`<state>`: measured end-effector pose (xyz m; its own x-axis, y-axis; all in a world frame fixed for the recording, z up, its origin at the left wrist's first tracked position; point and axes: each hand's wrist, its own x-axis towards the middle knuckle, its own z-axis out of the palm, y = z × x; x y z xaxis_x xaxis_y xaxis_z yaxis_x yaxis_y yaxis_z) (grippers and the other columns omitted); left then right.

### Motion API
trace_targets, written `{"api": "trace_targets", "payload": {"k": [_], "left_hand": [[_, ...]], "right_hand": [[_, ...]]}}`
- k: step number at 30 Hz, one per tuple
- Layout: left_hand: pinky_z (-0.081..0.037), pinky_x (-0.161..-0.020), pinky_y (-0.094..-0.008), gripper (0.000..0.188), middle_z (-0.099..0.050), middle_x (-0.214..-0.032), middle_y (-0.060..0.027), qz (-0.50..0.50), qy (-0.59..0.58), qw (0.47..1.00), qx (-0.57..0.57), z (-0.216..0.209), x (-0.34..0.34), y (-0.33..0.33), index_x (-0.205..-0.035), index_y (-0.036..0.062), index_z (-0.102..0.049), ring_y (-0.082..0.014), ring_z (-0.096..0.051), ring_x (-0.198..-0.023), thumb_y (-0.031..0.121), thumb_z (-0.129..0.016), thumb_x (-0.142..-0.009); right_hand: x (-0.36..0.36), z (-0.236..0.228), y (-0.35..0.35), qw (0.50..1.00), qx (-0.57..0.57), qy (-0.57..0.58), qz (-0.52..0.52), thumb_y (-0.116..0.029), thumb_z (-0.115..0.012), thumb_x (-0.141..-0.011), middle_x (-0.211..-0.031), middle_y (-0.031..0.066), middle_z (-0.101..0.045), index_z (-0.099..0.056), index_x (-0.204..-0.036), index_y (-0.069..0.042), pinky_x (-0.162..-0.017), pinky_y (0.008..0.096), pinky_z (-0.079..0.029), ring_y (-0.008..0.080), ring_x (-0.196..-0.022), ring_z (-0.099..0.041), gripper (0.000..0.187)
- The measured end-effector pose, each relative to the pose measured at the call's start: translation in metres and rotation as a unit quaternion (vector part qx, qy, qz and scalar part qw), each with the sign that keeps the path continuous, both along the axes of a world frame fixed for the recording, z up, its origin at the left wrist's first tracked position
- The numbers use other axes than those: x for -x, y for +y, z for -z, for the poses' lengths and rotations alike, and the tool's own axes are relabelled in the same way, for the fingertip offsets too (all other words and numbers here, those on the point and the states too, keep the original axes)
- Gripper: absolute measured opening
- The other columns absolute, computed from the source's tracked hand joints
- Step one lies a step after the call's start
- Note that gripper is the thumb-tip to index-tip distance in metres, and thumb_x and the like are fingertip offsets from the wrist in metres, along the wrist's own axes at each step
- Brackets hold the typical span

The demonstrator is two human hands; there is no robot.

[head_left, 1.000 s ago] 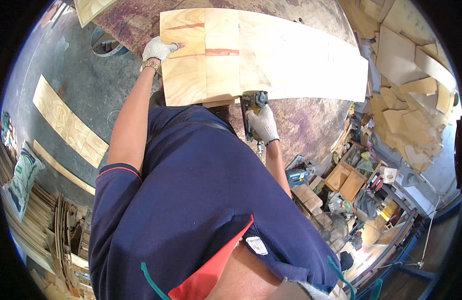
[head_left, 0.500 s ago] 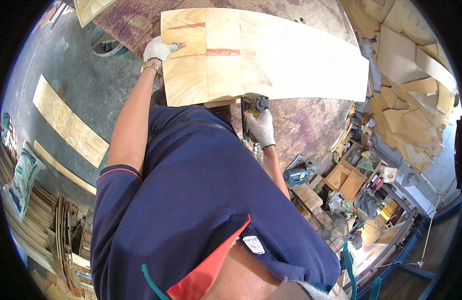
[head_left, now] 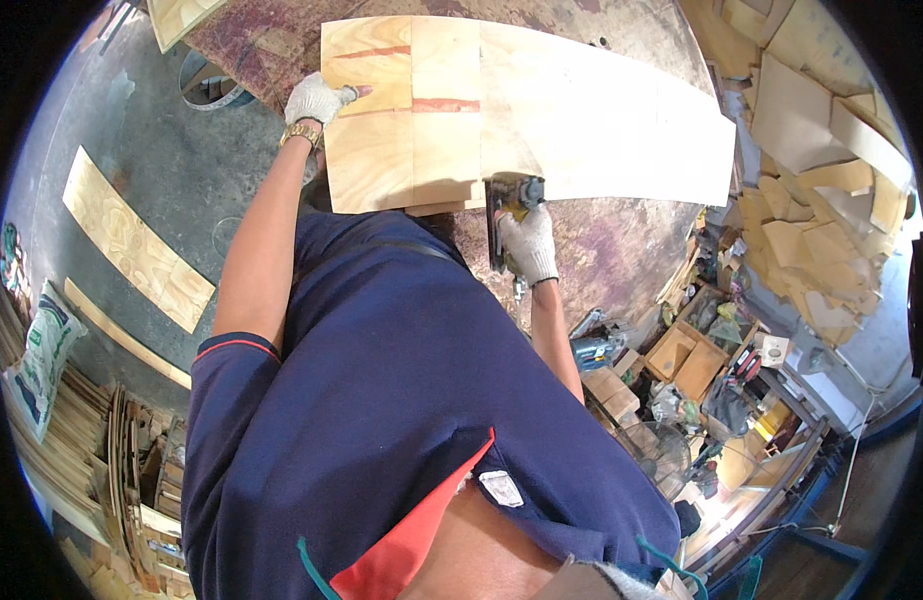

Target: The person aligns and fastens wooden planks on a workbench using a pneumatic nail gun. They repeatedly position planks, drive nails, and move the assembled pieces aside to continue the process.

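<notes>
A pale plywood panel with a gently curved outline [head_left: 572,110] lies across a stained, maroon-brown worktop [head_left: 607,240] before the person. The left hand, in a white knitted glove [head_left: 314,100], rests at the panel's left edge with one bare digit on the face; whether its other fingers close beneath the edge cannot be told. The right hand, likewise gloved [head_left: 532,248], grips a black-and-yellow power tool [head_left: 529,190], whose head meets the panel's near edge in view; actual contact is unclear.

Farther out, to the right, a tan wooden box with compartments [head_left: 685,358] stands among clutter, its tan inner surfaces exposed; a blue power tool [head_left: 594,352] lies near. Upper left, a grey round container [head_left: 220,103] holds dark and brown pieces too small to identify. At far left, a white plastic sack with green markings [head_left: 47,365] lies beside stacked thin wooden boards [head_left: 62,450], its contents hidden.
</notes>
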<state>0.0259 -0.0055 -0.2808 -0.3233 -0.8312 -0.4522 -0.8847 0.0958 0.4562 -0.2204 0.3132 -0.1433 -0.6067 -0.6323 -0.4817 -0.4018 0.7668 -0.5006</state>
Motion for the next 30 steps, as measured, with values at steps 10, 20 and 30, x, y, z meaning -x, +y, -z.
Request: {"api": "trace_targets", "payload": {"k": [10, 20, 30], "left_hand": [[-0.054, -0.082, -0.0457, 0.077, -0.074, -0.102, -0.0183, -0.004, 0.04, 0.999, -0.012, -0.011, 0.001, 0.001, -0.111, 0.0124, -0.075, -0.0358, -0.07, -0.096, 0.077, -0.072, -0.07], [-0.055, -0.084, -0.046, 0.079, -0.073, -0.108, -0.0191, -0.028, 0.04, 0.999, -0.005, -0.009, 0.005, 0.003, -0.116, 0.0114, -0.072, -0.0374, -0.069, -0.099, 0.074, -0.074, -0.069], [-0.054, -0.086, -0.0473, 0.087, -0.072, -0.107, -0.0227, -0.05, 0.038, 0.998, -0.005, -0.027, 0.009, 0.008, -0.113, 0.0054, -0.071, -0.0391, -0.068, -0.102, 0.078, -0.073, -0.066]], "right_hand": [[0.037, -0.002, -0.114, 0.987, 0.097, -0.115, 0.061, -0.012, -0.073, -0.086, -0.063, 0.0041, -0.06, -0.066, -0.095, 0.002, -0.042, 0.0312, -0.043, 0.013, -0.044, -0.053, 0.017], [0.048, 0.013, -0.149, 0.994, 0.049, -0.093, 0.0, -0.011, -0.067, -0.088, -0.067, 0.0054, -0.065, -0.069, -0.081, 0.001, -0.042, 0.0308, -0.043, 0.0134, -0.042, -0.055, 0.014], [0.063, 0.016, -0.169, 0.986, 0.111, -0.126, 0.003, -0.012, -0.068, -0.088, -0.068, 0.0046, -0.066, -0.07, -0.082, 0.001, -0.041, 0.0305, -0.043, 0.0126, -0.043, -0.054, 0.015]]}}
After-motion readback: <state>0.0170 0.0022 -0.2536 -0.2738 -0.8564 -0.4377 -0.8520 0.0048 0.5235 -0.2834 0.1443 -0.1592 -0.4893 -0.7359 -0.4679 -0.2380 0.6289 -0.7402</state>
